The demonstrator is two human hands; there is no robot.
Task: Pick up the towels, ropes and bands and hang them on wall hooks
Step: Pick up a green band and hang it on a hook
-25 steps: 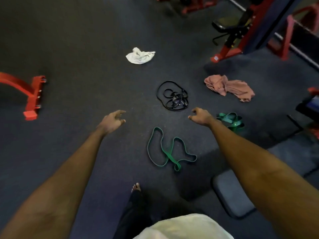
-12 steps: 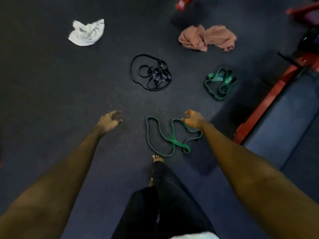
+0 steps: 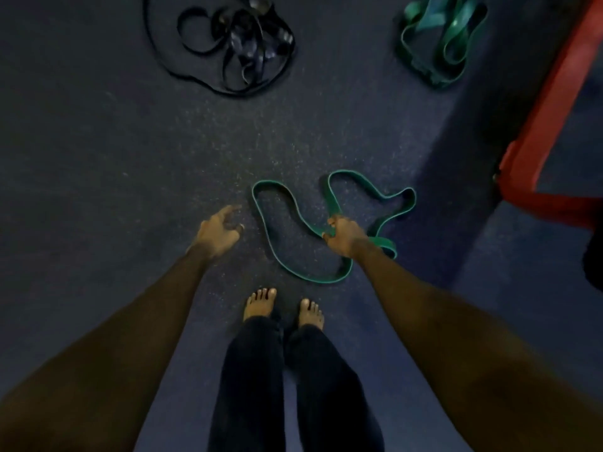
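Now the right hand (image 3: 342,234) pinches a middle strand of the green band (image 3: 385,244), which lies on the floor (image 3: 98,158) at frame centre; half a second ago it was only reaching the band. The left hand (image 3: 218,230) hovers just left of it, fingers loosely spread, holding nothing. The black ropes (image 3: 238,44) and the second green band (image 3: 437,37) have slid to the top edge, and the towels have left the frame.

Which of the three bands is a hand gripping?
The thin green band spread out by the feet; the right hand pinches it. The black tangle and bunched green band lie untouched.
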